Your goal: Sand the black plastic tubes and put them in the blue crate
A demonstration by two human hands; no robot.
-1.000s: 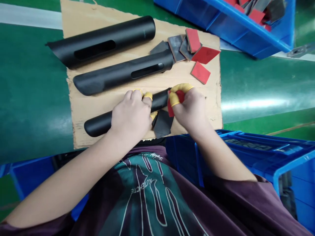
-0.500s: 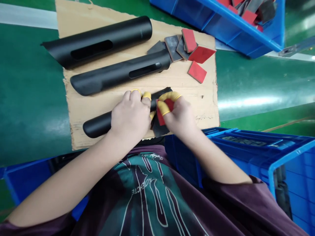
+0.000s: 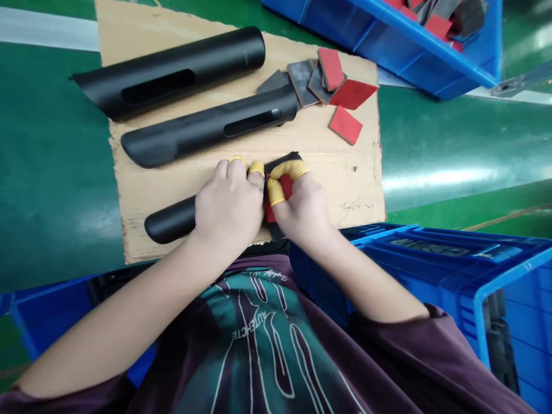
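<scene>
My left hand (image 3: 230,201) is wrapped over a black plastic tube (image 3: 172,218) lying on the cardboard sheet (image 3: 328,155). Yellow finger cots cover some of its fingertips. Thumb and forefinger of my right hand (image 3: 304,201), also in yellow cots, pinch a red pad (image 3: 284,185) against the tube's right part. A dark flat piece (image 3: 276,231) shows below the red pad. My hands hide the tube's middle and the pad's edges. Farther back lie a second black tube (image 3: 185,129) with a slot and a larger slotted black tube (image 3: 172,72).
Red and grey pads (image 3: 345,123) lie scattered at the cardboard's right. A blue bin (image 3: 388,52) holding more pads stands at the back right. Near my right arm is a blue crate (image 3: 431,247) with dark parts inside. The cardboard rests on a green surface (image 3: 452,149).
My right hand has moved slightly left with the red pad, closer to my left hand. My left hand stays in place on the tube.
</scene>
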